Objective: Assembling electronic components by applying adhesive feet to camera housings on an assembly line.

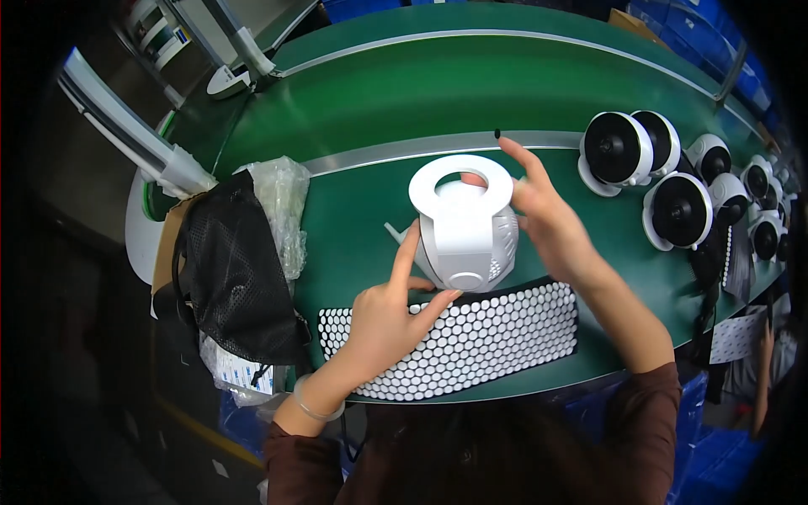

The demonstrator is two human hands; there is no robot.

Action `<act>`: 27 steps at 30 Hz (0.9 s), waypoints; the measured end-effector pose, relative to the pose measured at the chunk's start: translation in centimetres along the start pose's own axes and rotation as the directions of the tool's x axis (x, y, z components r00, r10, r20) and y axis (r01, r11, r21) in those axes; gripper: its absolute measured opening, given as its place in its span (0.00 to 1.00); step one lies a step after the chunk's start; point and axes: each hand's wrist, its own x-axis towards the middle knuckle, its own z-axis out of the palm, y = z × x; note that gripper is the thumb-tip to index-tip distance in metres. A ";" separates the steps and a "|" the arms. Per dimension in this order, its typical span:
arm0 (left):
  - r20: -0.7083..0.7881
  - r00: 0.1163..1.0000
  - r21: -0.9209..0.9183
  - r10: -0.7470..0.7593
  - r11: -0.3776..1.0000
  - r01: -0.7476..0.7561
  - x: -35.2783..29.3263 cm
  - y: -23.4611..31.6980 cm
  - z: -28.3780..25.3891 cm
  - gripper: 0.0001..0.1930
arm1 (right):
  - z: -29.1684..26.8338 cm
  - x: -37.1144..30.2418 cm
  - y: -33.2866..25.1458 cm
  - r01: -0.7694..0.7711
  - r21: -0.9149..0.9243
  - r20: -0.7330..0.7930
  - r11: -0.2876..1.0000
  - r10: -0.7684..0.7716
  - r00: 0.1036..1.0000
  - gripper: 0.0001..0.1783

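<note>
A white rounded device (459,231) with a flat ring-shaped stand (423,187) at its far end is tilted above the mat. Its side has small perforations, and a thin pale tab sticks out at the left. My left hand (383,316) holds the device's near left side, index finger along the edge and thumb at the front. On the right, my right hand (547,223) grips the ring's edge; one fingertip shows through the opening. Its index finger is raised, with a small black piece (497,133) at the tip. Beneath lies a mat of white discs (480,345) on black backing.
Several black-and-white round devices (677,210) stand at the right of the green table (353,227). A black mesh bag (231,261), a cardboard box (166,252) and clear plastic wrap (282,206) sit at the left. A metal rail (379,150) crosses behind. Another person's arm (764,379) shows far right.
</note>
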 end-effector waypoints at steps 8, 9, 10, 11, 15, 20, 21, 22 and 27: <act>-0.088 0.988 0.083 0.126 0.989 -0.119 -1.1 -0.5 1.1 0.43 | 0.9 -1.6 3.6 0.360 -0.041 -0.027 0.932 -0.361 0.932 0.48; -0.068 0.996 0.040 0.053 0.998 -0.051 -1.0 -0.4 0.8 0.44 | 0.5 -2.0 3.4 0.349 -0.014 -0.039 0.937 -0.350 0.936 0.48; -0.045 0.999 -0.002 -0.019 1.000 0.019 -0.9 -0.2 0.4 0.45 | 0.4 -2.2 3.3 0.373 -0.023 -0.060 0.928 -0.374 0.926 0.48; -0.067 0.997 0.020 0.039 0.999 -0.038 -1.0 -0.2 0.3 0.44 | 0.5 -2.6 3.3 0.397 -0.026 -0.081 0.917 -0.398 0.914 0.49; 0.152 0.986 0.232 0.063 0.968 -0.097 -0.5 -0.9 0.0 0.39 | 0.8 -2.6 3.1 0.463 -0.158 -0.056 0.872 -0.476 0.878 0.50; 0.039 0.999 0.070 -0.031 0.997 0.028 -1.3 -1.5 0.2 0.35 | 0.6 -1.9 2.8 0.429 -0.151 -0.011 0.890 -0.436 0.900 0.52; 0.028 0.999 0.045 -0.018 0.999 0.017 -1.4 -1.7 0.2 0.35 | 0.5 -1.7 3.0 0.456 -0.240 0.022 0.857 -0.465 0.885 0.52; 0.016 1.000 0.020 -0.006 1.000 0.006 -1.4 -1.8 0.3 0.36 | 0.4 -1.5 3.2 0.480 -0.325 0.058 0.815 -0.490 0.870 0.52; 0.113 0.992 -0.012 -0.048 0.999 0.050 -1.5 -1.6 0.5 0.39 | -0.2 -1.3 3.7 0.623 -0.502 0.281 0.600 -0.569 0.773 0.57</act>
